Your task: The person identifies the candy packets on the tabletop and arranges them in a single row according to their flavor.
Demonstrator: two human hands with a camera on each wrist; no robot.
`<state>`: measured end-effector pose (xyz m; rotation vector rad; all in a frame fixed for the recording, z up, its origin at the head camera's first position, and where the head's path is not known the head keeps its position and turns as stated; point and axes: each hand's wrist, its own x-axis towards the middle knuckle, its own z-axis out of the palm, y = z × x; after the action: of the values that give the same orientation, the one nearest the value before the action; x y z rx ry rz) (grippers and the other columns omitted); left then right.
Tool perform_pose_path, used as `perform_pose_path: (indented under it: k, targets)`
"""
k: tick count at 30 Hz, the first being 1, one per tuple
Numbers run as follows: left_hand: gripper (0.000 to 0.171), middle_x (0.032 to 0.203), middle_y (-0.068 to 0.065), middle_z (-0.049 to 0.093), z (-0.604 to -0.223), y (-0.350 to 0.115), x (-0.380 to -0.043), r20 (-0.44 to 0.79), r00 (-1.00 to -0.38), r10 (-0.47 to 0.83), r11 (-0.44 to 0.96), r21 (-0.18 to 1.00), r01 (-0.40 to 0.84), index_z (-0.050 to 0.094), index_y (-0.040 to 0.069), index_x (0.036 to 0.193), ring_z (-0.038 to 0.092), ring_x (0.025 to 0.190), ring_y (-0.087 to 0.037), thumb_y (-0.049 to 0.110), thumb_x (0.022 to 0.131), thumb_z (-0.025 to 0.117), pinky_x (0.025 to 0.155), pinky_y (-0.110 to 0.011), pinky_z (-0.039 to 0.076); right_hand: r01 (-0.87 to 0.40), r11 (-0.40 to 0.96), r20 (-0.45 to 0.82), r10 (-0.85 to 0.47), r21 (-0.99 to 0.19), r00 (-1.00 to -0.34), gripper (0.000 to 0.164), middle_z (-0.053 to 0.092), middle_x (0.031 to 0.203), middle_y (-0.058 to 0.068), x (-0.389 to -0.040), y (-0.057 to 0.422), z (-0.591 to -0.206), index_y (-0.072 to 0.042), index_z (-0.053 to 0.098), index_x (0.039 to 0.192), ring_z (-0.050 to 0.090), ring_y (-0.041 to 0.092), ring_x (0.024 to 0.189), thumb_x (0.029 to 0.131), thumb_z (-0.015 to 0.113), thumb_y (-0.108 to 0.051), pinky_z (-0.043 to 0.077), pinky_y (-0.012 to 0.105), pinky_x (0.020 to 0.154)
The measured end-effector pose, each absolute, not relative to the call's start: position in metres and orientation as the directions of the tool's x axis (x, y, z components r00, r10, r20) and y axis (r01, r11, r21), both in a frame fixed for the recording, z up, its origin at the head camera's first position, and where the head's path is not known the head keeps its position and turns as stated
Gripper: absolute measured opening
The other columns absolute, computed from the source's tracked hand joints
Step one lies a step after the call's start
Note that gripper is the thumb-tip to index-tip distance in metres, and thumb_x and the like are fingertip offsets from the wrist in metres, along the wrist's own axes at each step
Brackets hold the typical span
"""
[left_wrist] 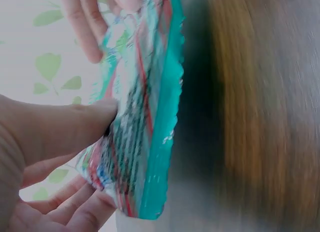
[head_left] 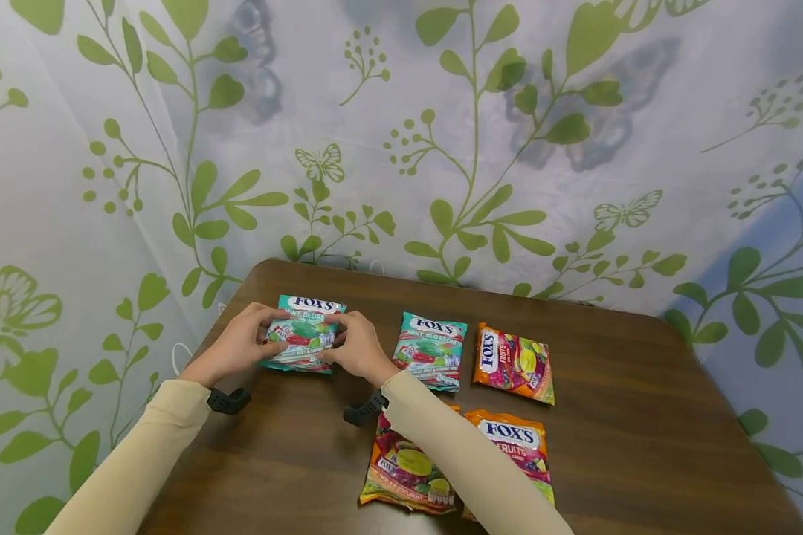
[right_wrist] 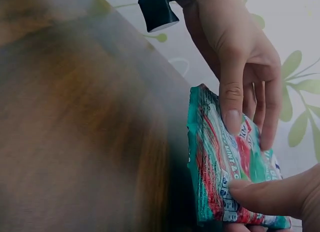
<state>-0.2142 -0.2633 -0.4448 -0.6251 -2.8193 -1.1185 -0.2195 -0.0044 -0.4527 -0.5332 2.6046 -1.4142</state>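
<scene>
A teal FOX'S Mint Blossom candy bag (head_left: 302, 338) is at the far left of the table, between both hands. My left hand (head_left: 242, 345) grips its left side, with the thumb on the printed front in the left wrist view. The right side is held by my right hand (head_left: 361, 348), its thumb pressed on the bag in the right wrist view. A second teal candy bag (head_left: 430, 351) lies just right of the right hand. Some fingertips are hidden behind the held bag.
An orange FOX'S Fruits bag (head_left: 514, 362) lies right of the second teal one. Two more orange bags, one left (head_left: 408, 472) and one right (head_left: 518, 446), lie nearer, partly covered by the right sleeve. Patterned curtain (head_left: 401, 148) hangs behind the brown table (head_left: 616, 438).
</scene>
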Motion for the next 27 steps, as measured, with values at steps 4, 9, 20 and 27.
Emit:
perform_pose_path:
  k: [4, 9, 20, 27]
  targets:
    - [0.051, 0.130, -0.030, 0.056, -0.446, -0.270, -0.218, 0.211, -0.921, 0.328, 0.692, 0.610, 0.386, 0.066, -0.010, 0.140, 0.063, 0.104, -0.039, 0.003, 0.095, 0.085, 0.087, -0.053, 0.056, -0.261, 0.487, 0.061, -0.388, -0.834, -0.920, 0.063, 0.058, 0.136, 0.016, -0.230, -0.015, -0.454, -0.002, 0.066, 0.148, 0.071, 0.029, 0.105, 0.092, 0.091, -0.010, 0.059, 0.030, 0.082]
    - [0.050, 0.134, -0.033, 0.053, -0.446, -0.278, -0.228, 0.220, -0.927, 0.305, 0.715, 0.591, 0.375, 0.063, -0.011, 0.141, 0.061, 0.108, -0.045, 0.002, 0.097, 0.082, 0.090, -0.059, 0.052, -0.267, 0.481, 0.070, -0.388, -0.835, -0.919, 0.063, 0.057, 0.138, 0.016, -0.245, -0.029, -0.455, -0.002, 0.065, 0.149, 0.071, 0.027, 0.105, 0.092, 0.091, -0.009, 0.059, 0.026, 0.081]
    - [0.050, 0.141, -0.037, 0.050, -0.449, -0.310, -0.253, 0.170, -0.946, 0.275, 0.736, 0.596, 0.321, 0.060, -0.011, 0.144, 0.059, 0.118, -0.054, -0.001, 0.099, 0.078, 0.097, -0.067, 0.052, -0.243, 0.492, 0.042, -0.385, -0.836, -0.922, 0.075, 0.054, 0.143, 0.017, -0.272, -0.068, -0.451, 0.000, 0.058, 0.155, 0.070, 0.020, 0.098, 0.089, 0.093, -0.009, 0.059, 0.022, 0.080]
    - [0.049, 0.140, -0.035, 0.050, -0.444, -0.319, -0.266, 0.140, -0.955, 0.261, 0.735, 0.613, 0.291, 0.061, -0.010, 0.145, 0.057, 0.119, -0.054, -0.001, 0.100, 0.076, 0.096, -0.065, 0.052, -0.207, 0.447, 0.033, -0.367, -0.870, -0.930, 0.079, 0.053, 0.144, 0.018, -0.279, -0.076, -0.449, 0.001, 0.056, 0.157, 0.070, 0.020, 0.096, 0.088, 0.093, -0.004, 0.060, 0.024, 0.080]
